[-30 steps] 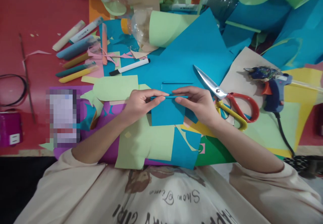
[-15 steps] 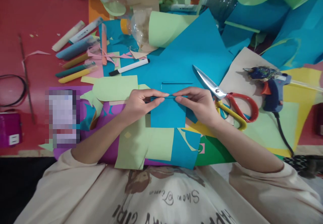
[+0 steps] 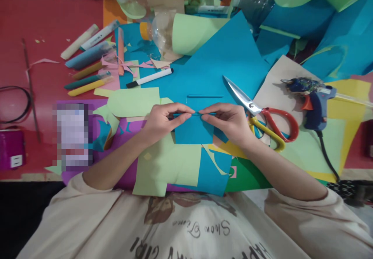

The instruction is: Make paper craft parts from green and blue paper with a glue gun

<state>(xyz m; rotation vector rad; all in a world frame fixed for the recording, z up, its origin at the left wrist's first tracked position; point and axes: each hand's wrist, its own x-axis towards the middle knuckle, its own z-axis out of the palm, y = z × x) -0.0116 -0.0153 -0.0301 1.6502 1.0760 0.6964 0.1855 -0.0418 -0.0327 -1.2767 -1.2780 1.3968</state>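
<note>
Both hands pinch the upper edge of a small blue sheet of paper (image 3: 194, 132), which is rolled into a thin tube along that edge. My left hand (image 3: 163, 119) is closed on the roll's left part, thumb below and fingertips above. On its right part my right hand (image 3: 227, 119) grips in the same way, fingertips close to the left ones. The flat rest of the sheet hangs toward me. Just beyond the fingers lies a thin rolled blue paper tube (image 3: 205, 96). Scissors (image 3: 253, 107) with red and yellow handles rest beside my right hand.
A glue gun (image 3: 316, 107) lies at right, its cord running toward me. Several markers (image 3: 87, 55) are at left, near a blurred phone (image 3: 74, 134). Plastic bottles (image 3: 163, 31), one wrapped in green paper, lie at the back. Green paper pieces (image 3: 134, 101) and a black-and-white marker (image 3: 150, 77) surround the hands.
The blue sheet's lower edge has moved up slightly and the flat part looks a bit shorter. My fingers have shifted slightly along the roll; both hands still hold it.
</note>
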